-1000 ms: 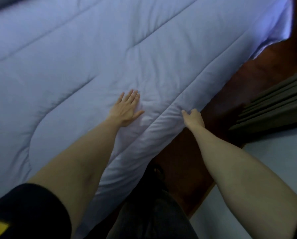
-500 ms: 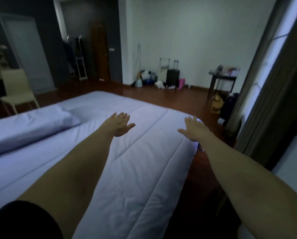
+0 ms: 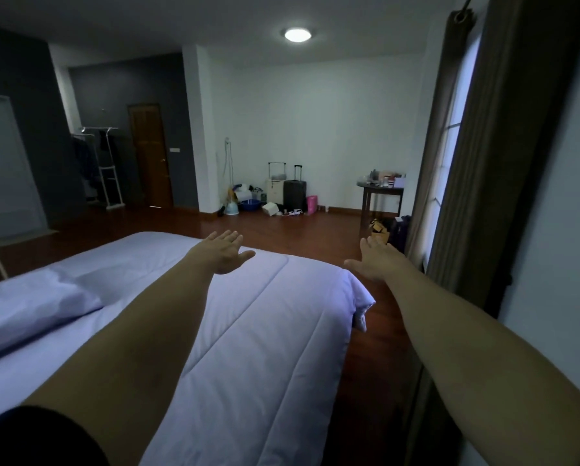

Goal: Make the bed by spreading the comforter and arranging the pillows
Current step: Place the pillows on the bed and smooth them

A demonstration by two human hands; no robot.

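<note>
A pale lilac quilted comforter (image 3: 268,338) lies spread flat over the bed, its far right corner folded at the edge. A matching pillow (image 3: 29,314) rests on the bed at the left. My left hand (image 3: 226,252) is stretched out above the comforter's far end, palm down, fingers apart, holding nothing. My right hand (image 3: 376,260) is held out beyond the bed's right edge, above the floor, also open and empty. Both arms are extended forward and touch nothing.
Dark wooden floor (image 3: 376,348) runs along the bed's right side. A brown curtain (image 3: 477,196) and window stand close on the right. Suitcases (image 3: 293,193) and clutter line the far wall, beside a small table (image 3: 381,196). A clothes rack (image 3: 103,166) stands at far left.
One second ago both hands pressed and gripped the comforter's edge with the view pointing down. The view has lifted to the room, and both hands have come off the comforter and risen open.
</note>
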